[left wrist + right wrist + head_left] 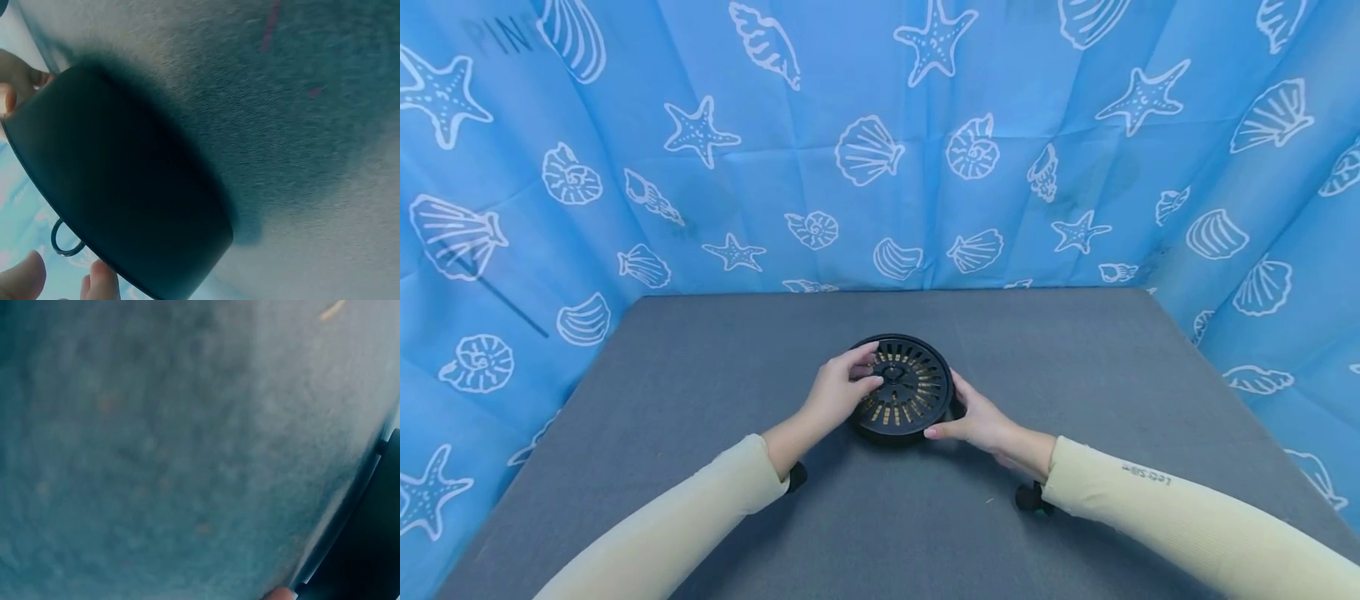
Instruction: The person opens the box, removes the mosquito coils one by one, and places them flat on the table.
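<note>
A round black mosquito coil holder with a slotted lid lies on the grey table; yellowish patches show through the slots. My right hand grips its right side, thumb at the front and fingers round the side. Over the left part of the lid is my left hand, its thumb and fingers apart. In the left wrist view a small wire ring stands up from the lid near the left thumb. The right wrist view catches only the holder's dark side and one fingertip.
The grey cloth-covered table extends on all sides of the holder. Behind it hangs a blue curtain with white shells and starfish. Small black wrist devices sit under both wrists.
</note>
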Demonstrator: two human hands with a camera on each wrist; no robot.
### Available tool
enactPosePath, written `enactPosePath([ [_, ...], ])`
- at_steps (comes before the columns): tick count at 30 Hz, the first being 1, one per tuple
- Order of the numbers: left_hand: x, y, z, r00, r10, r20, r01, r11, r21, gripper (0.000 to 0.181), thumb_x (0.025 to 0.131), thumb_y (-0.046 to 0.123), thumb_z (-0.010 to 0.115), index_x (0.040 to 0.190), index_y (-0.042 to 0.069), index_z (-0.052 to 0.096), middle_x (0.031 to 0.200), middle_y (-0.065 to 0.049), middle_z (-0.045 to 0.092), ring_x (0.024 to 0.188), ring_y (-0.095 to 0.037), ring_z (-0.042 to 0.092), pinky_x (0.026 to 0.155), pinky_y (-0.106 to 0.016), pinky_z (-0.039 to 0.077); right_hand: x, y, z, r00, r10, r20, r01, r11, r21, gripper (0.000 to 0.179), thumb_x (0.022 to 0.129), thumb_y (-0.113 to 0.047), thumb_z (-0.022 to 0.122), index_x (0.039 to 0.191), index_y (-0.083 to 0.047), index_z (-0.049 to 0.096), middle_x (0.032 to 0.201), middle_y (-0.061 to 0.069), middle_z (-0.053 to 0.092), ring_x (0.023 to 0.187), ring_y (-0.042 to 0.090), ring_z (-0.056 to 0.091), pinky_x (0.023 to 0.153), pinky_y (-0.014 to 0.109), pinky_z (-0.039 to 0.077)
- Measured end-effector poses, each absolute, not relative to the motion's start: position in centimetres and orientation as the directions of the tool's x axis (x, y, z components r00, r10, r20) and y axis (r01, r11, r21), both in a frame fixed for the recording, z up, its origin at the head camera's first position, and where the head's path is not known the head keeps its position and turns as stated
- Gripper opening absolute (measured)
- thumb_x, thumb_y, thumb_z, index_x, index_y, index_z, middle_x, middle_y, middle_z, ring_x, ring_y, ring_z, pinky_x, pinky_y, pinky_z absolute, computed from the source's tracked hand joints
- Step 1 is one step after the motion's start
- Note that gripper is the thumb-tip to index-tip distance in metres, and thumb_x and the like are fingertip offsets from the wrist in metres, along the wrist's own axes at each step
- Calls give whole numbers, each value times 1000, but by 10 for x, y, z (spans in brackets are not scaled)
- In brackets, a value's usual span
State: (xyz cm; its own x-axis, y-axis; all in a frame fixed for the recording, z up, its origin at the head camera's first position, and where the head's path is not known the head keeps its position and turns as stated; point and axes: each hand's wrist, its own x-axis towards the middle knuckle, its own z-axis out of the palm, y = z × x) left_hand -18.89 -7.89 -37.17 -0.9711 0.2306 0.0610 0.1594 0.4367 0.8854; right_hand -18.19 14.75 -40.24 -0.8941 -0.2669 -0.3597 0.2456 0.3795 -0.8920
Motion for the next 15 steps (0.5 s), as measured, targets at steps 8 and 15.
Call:
enactPosePath([
  [8,-203,-72,-371,-985,170,32,106,448,888,37,92,3,65,129,-1,60,110,-15,68,101,-28,64,83,-38,54,-184,150,-404,-898,-317,-306,186,356,-916,110,79,-8,82,157,-9,4,158,25,13,145,40,8,114,58,12],
  [15,-210,-70,-372,-985,171,8,88,467,880,28,92,4,66,120,0,66,100,-9,69,93,-23,64,79,-35,53,-184,150,-404,-893,-323,-313,186,367,-911,110,80,-9,81,157,-9,3,159,24,11,145,41,8,114,58,12],
])
